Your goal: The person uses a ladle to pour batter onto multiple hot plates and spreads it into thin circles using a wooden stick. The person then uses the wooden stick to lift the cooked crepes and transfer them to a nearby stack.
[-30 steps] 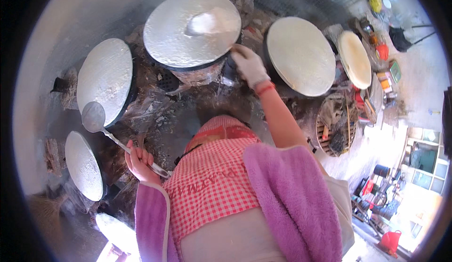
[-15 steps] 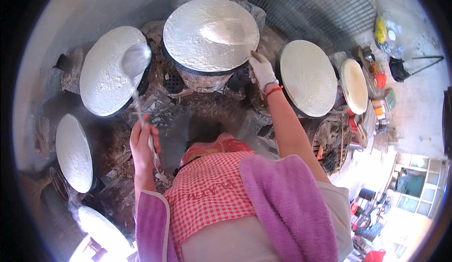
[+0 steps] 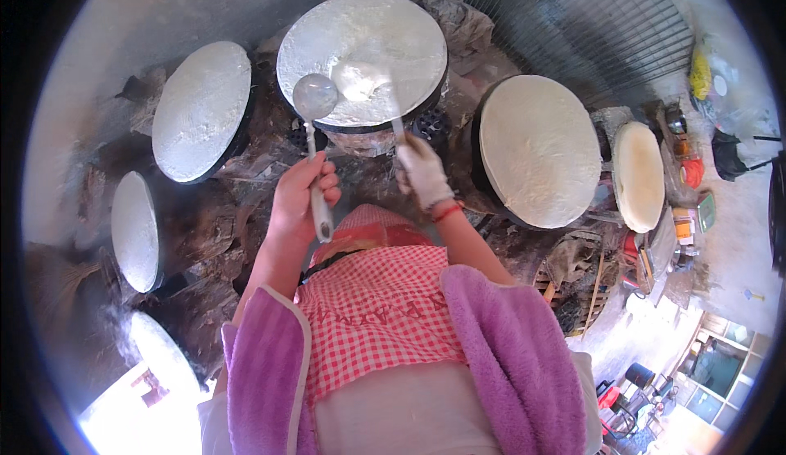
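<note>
My left hand (image 3: 307,189) is closed round the long handle of a metal ladle (image 3: 315,95), its bowl over the lower part of the middle round griddle (image 3: 364,29), whose top carries a white layer with a brighter patch near its centre. My gloved right hand (image 3: 422,173), with a red band at the wrist, is closed on a blurred, pale thin tool (image 3: 396,111) that reaches up over the same griddle, right of the ladle. Whether that tool touches the surface I cannot tell.
More white-coated griddles stand left (image 3: 199,111) and right (image 3: 539,148), with a paler oval one (image 3: 639,177) beyond. A wire grid (image 3: 581,21) leans behind. At right are a wooden-slatted basket (image 3: 594,299) and clutter; crusted, dark work surfaces surround the griddles.
My left hand has moved up and right, bringing the ladle from the left griddle to the middle one. My right hand has left that griddle's rim and now holds the pale tool upward.
</note>
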### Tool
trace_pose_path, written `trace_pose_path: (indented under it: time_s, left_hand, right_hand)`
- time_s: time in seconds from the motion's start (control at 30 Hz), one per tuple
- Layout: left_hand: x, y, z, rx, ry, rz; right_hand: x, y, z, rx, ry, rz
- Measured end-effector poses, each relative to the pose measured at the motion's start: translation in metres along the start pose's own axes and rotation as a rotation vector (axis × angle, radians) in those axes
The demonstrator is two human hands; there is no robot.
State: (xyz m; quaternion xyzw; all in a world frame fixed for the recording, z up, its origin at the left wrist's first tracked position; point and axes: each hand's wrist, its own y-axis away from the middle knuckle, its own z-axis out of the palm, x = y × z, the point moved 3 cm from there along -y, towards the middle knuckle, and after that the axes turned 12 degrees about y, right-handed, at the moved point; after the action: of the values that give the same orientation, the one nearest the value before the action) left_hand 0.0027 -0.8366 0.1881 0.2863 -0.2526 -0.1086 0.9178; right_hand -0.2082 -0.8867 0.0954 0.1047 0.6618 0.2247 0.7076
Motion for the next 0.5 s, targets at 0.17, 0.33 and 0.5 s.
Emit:
trace_pose_path:
  time_s: [0.17,0.33,0.5]
  left_hand:
    - [-0.008,-0.015,0.029,-0.065,0.511,-0.245]
    - [0.022,0.031,0.021,-0.438,1.044,-0.468]
    - [0.023,0.066,-0.021,-0.453,0.776,-0.093]
  right_hand:
    - [-0.019,-0.009,0.036,-0.385,-0.052,0.146]
    - [-0.031,0.001,-0.043,0.003,0.029,0.04]
    - [-0.026,-0.023,-0.017,0.195,0.711,-0.816]
